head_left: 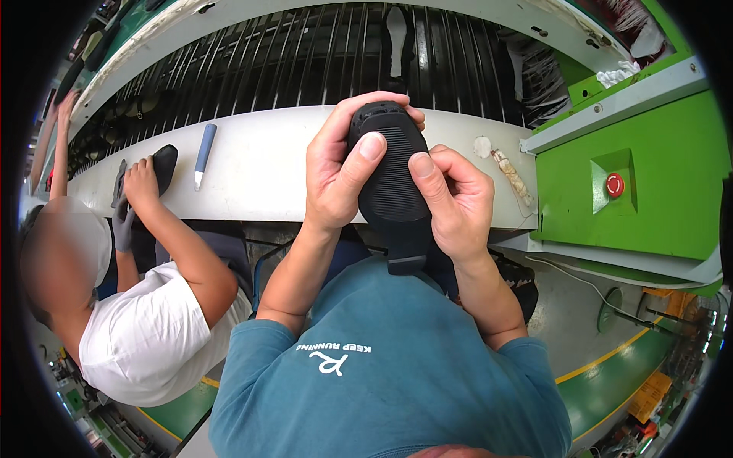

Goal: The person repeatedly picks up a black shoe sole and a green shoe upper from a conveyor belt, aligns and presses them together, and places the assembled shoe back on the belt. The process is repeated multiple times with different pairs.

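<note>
Over the near edge of the white bench [263, 164], I hold a black shoe [393, 187] with its finely ribbed sole turned up toward me. My left hand [336, 172] wraps round its far-left side, fingers behind the far end and thumb lying on the sole. On the other side, my right hand [458, 202] grips the shoe's right edge, its thumb pressed near the sole's edge and the fingers curled. A narrower black part of the shoe hangs down toward my shirt. The underside of the shoe is hidden from view.
A blue-handled tool [205, 156] with a pale tip lies on the bench. Beyond runs a conveyor of dark rods [305, 65] carrying a grey-and-black sole [395, 42]. At left, a co-worker's hand [141, 183] holds a black shoe part. A green cabinet [569, 183] with a red button stands right.
</note>
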Demonstrator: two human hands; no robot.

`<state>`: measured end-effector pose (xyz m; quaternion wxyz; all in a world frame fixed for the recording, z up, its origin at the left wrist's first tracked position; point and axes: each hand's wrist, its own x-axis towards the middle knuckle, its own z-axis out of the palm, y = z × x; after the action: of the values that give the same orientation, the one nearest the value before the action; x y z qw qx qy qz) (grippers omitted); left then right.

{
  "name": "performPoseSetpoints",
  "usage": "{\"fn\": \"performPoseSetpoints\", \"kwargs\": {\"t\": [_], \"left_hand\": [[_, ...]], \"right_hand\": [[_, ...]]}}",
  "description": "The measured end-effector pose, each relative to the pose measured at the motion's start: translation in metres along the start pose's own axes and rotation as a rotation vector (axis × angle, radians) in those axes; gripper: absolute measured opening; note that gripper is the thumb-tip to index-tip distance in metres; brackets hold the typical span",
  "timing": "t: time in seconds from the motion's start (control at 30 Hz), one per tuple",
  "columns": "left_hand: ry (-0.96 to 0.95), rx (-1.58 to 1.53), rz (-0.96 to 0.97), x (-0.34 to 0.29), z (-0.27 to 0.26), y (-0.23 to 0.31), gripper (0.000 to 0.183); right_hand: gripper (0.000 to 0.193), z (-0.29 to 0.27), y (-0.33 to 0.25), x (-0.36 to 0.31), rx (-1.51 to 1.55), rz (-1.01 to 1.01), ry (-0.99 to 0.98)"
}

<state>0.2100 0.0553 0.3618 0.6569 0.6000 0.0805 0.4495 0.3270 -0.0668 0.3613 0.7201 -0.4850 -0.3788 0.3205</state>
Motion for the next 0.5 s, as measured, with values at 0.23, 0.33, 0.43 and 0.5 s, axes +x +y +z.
{"fn": "performPoseSetpoints", "kwargs": {"t": [0.23, 0.33, 0.43, 0.5], "left_hand": [[0.017, 0.02, -0.009, -0.0018, 0.0022, 0.0019, 0.048], [0.035, 0.074, -0.027, -0.0024, 0.0038, 0.0045, 0.054], [0.035, 0.076, -0.026, -0.0029, 0.0039, 0.0049, 0.054], [0.035, 0.079, -0.023, -0.0029, 0.0043, 0.0049, 0.054]], "right_hand": [[0.03, -0.0004, 0.0036, -0.0003, -0.03, -0.027, 0.003], [0.031, -0.0002, 0.0023, -0.0008, -0.035, -0.018, 0.0], [0.031, -0.0005, 0.0018, -0.0008, -0.053, -0.029, -0.007], [0.031, -0.0014, 0.0013, -0.0013, -0.058, -0.024, -0.009]]}}
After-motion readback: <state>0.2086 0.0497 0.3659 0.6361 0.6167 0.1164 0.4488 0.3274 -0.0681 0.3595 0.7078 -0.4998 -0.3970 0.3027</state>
